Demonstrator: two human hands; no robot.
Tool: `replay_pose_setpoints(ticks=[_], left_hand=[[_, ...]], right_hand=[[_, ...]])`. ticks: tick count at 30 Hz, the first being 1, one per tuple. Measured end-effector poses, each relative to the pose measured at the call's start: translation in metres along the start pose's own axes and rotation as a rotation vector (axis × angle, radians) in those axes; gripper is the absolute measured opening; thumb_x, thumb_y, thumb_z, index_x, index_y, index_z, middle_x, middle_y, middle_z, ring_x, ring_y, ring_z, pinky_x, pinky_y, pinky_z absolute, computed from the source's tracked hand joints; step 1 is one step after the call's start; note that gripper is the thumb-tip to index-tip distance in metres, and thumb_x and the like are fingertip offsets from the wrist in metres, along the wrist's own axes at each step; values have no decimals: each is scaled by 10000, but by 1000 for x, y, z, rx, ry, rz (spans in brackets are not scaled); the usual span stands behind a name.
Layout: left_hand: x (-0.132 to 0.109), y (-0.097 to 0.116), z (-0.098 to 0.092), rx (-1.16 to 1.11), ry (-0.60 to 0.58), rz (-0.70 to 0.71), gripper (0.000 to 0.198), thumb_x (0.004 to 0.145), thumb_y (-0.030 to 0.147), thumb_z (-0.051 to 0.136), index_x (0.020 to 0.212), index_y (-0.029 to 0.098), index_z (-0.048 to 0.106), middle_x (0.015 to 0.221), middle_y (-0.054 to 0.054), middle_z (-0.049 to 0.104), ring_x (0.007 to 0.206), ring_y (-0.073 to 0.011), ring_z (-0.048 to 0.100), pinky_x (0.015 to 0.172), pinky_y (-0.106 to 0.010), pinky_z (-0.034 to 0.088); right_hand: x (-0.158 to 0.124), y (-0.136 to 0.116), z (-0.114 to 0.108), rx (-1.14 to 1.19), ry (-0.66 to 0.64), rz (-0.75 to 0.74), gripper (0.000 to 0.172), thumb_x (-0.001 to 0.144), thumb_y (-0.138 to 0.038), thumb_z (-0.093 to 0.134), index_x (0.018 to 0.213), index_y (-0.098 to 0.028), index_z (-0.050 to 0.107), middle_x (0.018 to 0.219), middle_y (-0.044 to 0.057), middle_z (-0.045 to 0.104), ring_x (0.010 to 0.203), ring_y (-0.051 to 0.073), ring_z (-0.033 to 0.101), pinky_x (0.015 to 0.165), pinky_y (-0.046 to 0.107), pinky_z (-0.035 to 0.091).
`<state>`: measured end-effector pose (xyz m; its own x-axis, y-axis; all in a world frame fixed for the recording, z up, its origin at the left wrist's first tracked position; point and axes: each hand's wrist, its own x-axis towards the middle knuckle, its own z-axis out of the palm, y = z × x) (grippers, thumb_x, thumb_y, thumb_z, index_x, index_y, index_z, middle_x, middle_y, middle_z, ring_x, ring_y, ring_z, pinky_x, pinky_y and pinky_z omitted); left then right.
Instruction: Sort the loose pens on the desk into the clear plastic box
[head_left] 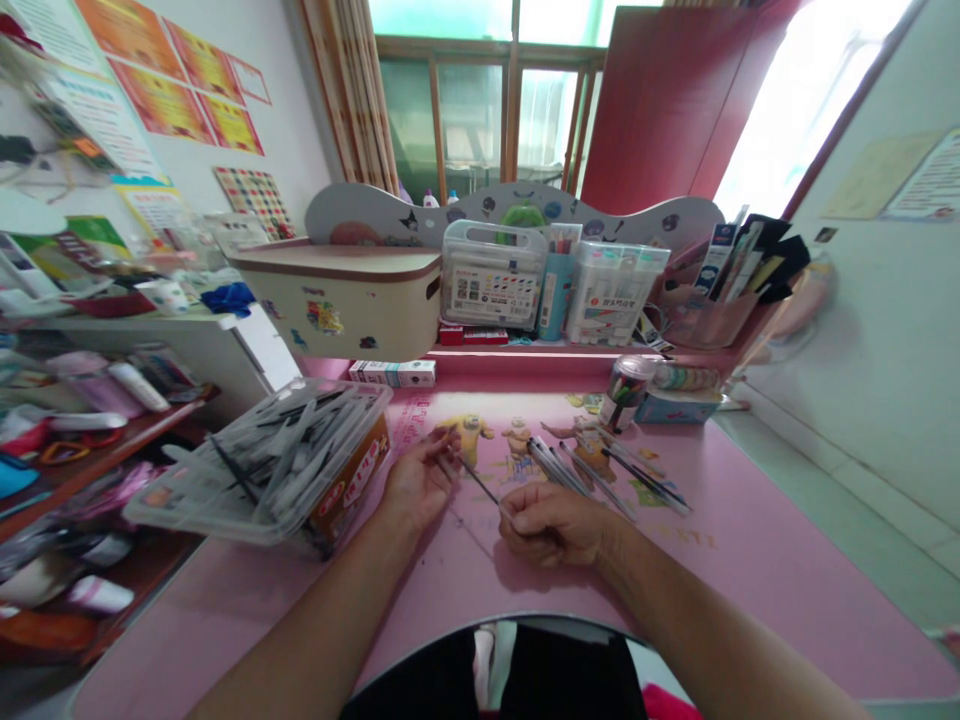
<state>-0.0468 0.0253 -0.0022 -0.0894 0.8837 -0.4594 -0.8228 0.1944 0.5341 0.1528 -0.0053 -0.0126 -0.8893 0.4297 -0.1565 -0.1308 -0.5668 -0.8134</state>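
Note:
A thin dark pen refill point(478, 480) slants between my two hands above the pink desk. My right hand point(551, 525) is closed round its near end. My left hand point(421, 482) has its fingers curled in a pinch at the far end; a small pale piece also shows by these fingers, too blurred to name. Beside my left hand stands a clear plastic box point(217, 515) heaped with translucent pen parts and dark thin sticks. Beyond my right hand lie several pale pens point(555, 465) in a loose bunch, with dark thin pens point(649, 478) to their right.
A drink can point(626, 392) and a blue box point(679, 406) stand at the desk's back right. On the raised shelf are a lidded cream bin point(337, 305), marker cases point(495, 275) and a pen holder point(705, 315). A cluttered shelf point(150, 415) flanks the desk on the left.

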Motion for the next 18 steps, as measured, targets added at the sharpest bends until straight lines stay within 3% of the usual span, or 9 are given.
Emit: replay_pose_setpoints(ticks=[4, 7, 11, 15, 18], left_hand=[[-12, -14, 0, 144, -148, -108, 431, 569, -114, 434, 885, 107, 628, 739, -66, 672, 526, -108, 603, 419, -162, 428], [-21, -25, -1, 236, -254, -183, 392, 602, -69, 476, 911, 110, 638, 821, -81, 680, 560, -114, 605, 433, -176, 430], [-24, -36, -2, 323, -305, -186, 89, 823, 109, 575, 876, 123, 646, 775, -66, 667, 548, -125, 595, 485, -224, 490], [-21, -38, -2, 310, -240, -95, 170, 911, 170, 529, 771, 126, 615, 650, -43, 631, 517, -121, 583, 511, -236, 513], [-20, -35, -1, 210, -213, -145, 155, 910, 119, 493, 803, 136, 604, 721, -66, 681, 659, -170, 675, 622, -315, 581]], right_hand=[[6, -2, 9, -74, 330, -95, 365, 714, -362, 751, 701, -221, 415, 471, -124, 330, 380, 39, 189, 346, 173, 92], [11, -2, 14, -159, 466, -98, 367, 715, -387, 749, 715, -223, 420, 476, -132, 307, 385, 39, 182, 361, 195, 88], [13, 0, 15, -292, 510, -62, 368, 751, -390, 731, 699, -221, 408, 484, -125, 314, 392, 38, 199, 389, 212, 95], [13, 3, 11, -285, 508, -98, 278, 753, -327, 687, 709, -217, 436, 496, -113, 337, 398, 47, 228, 406, 214, 111], [16, 5, 3, -138, 560, -280, 166, 640, -198, 598, 748, -219, 474, 544, -91, 394, 414, 64, 276, 405, 213, 163]])
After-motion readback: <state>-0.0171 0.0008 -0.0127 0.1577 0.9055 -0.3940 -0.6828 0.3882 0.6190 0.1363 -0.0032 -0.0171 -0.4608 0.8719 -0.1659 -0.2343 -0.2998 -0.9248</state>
